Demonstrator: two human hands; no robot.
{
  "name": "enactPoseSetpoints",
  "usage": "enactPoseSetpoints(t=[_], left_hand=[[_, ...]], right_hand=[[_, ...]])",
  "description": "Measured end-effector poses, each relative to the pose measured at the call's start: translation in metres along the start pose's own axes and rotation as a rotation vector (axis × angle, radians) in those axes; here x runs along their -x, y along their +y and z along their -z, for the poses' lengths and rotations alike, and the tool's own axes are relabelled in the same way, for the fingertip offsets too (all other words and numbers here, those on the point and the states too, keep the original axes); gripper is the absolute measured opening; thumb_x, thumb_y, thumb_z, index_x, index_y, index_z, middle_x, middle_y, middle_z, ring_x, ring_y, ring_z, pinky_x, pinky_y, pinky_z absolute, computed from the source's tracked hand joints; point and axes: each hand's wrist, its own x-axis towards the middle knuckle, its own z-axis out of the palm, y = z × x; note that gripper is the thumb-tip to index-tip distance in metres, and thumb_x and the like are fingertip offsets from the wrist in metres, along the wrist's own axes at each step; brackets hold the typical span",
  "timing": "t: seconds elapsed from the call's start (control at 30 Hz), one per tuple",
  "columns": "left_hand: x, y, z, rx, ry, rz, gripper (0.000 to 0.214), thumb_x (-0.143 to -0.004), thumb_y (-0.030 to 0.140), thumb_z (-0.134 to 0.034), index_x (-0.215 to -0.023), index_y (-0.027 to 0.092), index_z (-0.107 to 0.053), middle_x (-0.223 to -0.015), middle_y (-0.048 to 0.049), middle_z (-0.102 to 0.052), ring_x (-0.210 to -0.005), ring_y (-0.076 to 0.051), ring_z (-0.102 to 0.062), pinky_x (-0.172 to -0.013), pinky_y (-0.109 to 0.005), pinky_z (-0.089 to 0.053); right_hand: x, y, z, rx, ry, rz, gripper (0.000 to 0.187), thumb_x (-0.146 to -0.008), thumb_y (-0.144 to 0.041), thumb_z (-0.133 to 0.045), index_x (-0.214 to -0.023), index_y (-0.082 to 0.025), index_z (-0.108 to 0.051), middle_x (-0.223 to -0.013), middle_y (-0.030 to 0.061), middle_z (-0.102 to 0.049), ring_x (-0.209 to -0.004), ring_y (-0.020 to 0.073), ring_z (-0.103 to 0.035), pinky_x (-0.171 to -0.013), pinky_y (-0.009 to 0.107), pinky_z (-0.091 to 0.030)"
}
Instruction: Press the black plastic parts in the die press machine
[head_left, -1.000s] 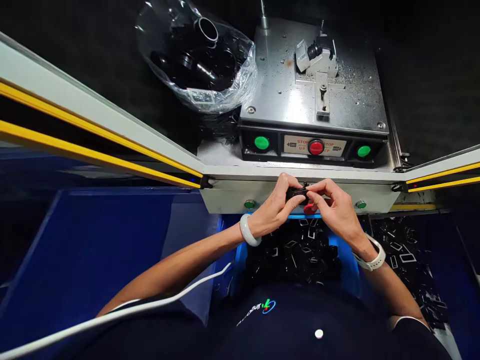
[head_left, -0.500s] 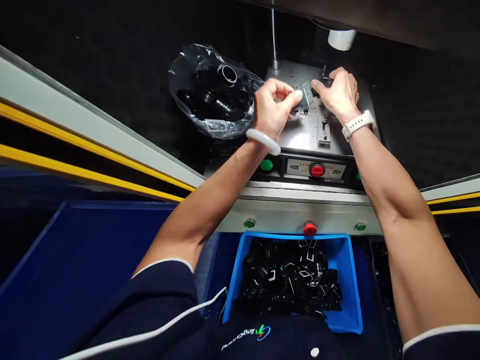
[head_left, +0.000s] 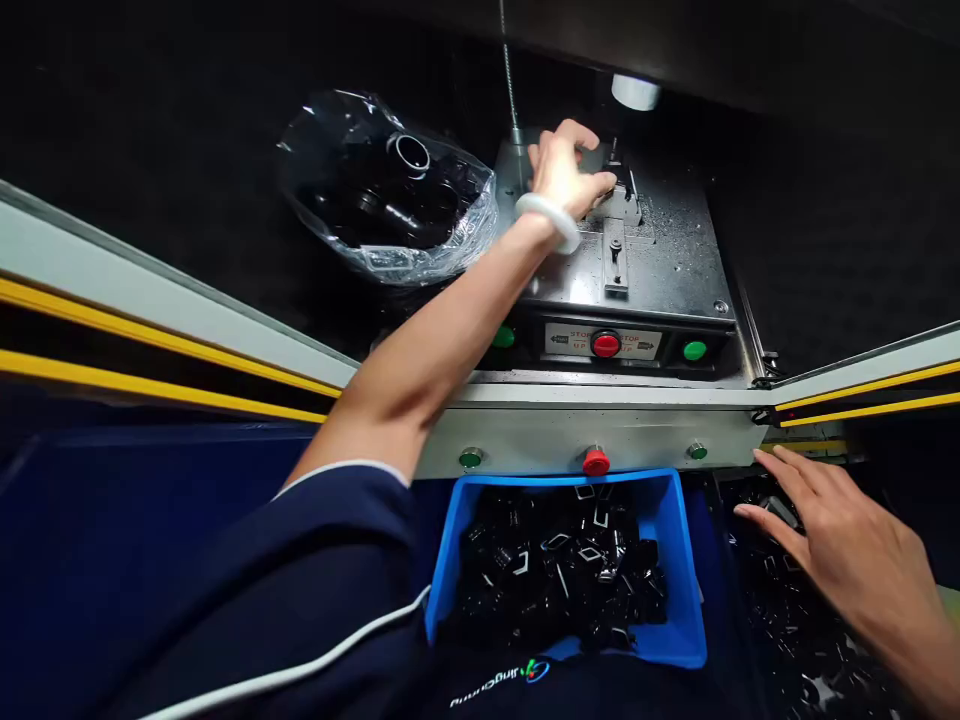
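My left hand [head_left: 566, 170], with a white bangle at the wrist, is over the metal fixture [head_left: 616, 225] on the machine plate. Its thumb and fingers are apart, the thumb close beside a small black part [head_left: 621, 183] seated in the fixture. Whether the thumb touches that part I cannot tell. My right hand [head_left: 851, 530] is at the lower right above a heap of shiny black parts [head_left: 795, 620]. Its fingers are stretched and the thumb stands away from them. A black part with a pale face [head_left: 781, 512] shows in the gap between thumb and fingers.
A clear plastic bag [head_left: 405, 262] of black parts lies left of the plate. A blue bin [head_left: 694, 620] full of black parts stands below the panel. Red [head_left: 606, 344] and green [head_left: 694, 351] buttons line the machine front. Yellow-striped rails [head_left: 165, 335] flank both sides.
My right hand has left the fixture and come down to the right, over the heap. My left hand has moved from beside the fixture up to it, its pinch opened. The view has shifted slightly.
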Motion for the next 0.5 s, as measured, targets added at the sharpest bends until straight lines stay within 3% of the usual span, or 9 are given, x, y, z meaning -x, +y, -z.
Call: enactPoseSetpoints(t=[0.07,0.13,0.23,0.3,0.4,0.5], left_hand=[[0.051,0.012,0.027,-0.072,0.007,-0.002,0.031,-0.082,0.016,-0.083,-0.110,0.008,-0.073,-0.119,-0.0102,-0.072,-0.116,-0.023,-0.062,-0.110,-0.048,-0.045],[0.120,0.019,0.057,-0.097,-0.012,-0.079,0.008,-0.093,0.019,-0.073,-0.101,0.017,-0.074,-0.111,-0.0051,-0.074,-0.100,-0.019,-0.068,-0.090,-0.040,-0.055],[0.225,0.018,0.102,-0.128,-0.091,0.017,0.015,-0.100,0.034,-0.065,-0.100,0.023,-0.076,-0.094,-0.0018,-0.074,-0.074,-0.015,-0.065,-0.070,-0.034,-0.053],[0.276,0.008,0.127,-0.174,-0.193,0.071,0.017,-0.099,0.037,-0.067,-0.101,0.024,-0.077,-0.095,-0.0031,-0.073,-0.069,-0.015,-0.062,-0.065,-0.032,-0.050],[0.314,-0.017,0.150,-0.282,-0.389,0.114,0.025,-0.094,0.043,-0.071,-0.110,0.025,-0.078,-0.113,-0.0071,-0.069,-0.070,-0.016,-0.060,-0.065,-0.032,-0.049],[0.318,-0.035,0.158,-0.393,-0.519,0.139,0.033,-0.093,0.044,-0.070,-0.121,0.029,-0.076,-0.126,-0.0084,-0.064,-0.076,-0.019,-0.061,-0.073,-0.035,-0.051]], right_hand=[[0.006,-0.006,-0.017,-0.092,-0.024,0.002,0.056,-0.108,-0.060,-0.038,-0.135,-0.022,-0.068,-0.126,0.0116,-0.076,-0.105,0.0306,-0.073,-0.072,0.042,-0.060],[-0.003,-0.012,-0.040,-0.209,-0.067,-0.011,0.044,-0.109,-0.052,-0.044,-0.131,-0.023,-0.069,-0.123,0.0084,-0.077,-0.107,0.0276,-0.073,-0.075,0.039,-0.060],[-0.023,-0.013,-0.078,-0.346,-0.144,-0.067,0.028,-0.106,-0.036,-0.052,-0.122,-0.021,-0.070,-0.117,0.0088,-0.077,-0.107,0.0281,-0.072,-0.078,0.039,-0.058],[-0.030,-0.008,-0.098,-0.416,-0.167,-0.108,0.019,-0.102,-0.028,-0.057,-0.113,-0.020,-0.070,-0.111,0.0098,-0.076,-0.101,0.0280,-0.071,-0.080,0.039,-0.056],[-0.034,-0.001,-0.114,-0.493,-0.160,-0.142,0.013,-0.095,-0.021,-0.059,-0.105,-0.020,-0.067,-0.104,0.0095,-0.072,-0.091,0.0254,-0.069,-0.079,0.038,-0.053],[-0.035,0.000,-0.118,-0.510,-0.135,-0.136,0.013,-0.093,-0.017,-0.058,-0.103,-0.020,-0.065,-0.102,0.0085,-0.070,-0.087,0.0237,-0.066,-0.078,0.037,-0.050]])
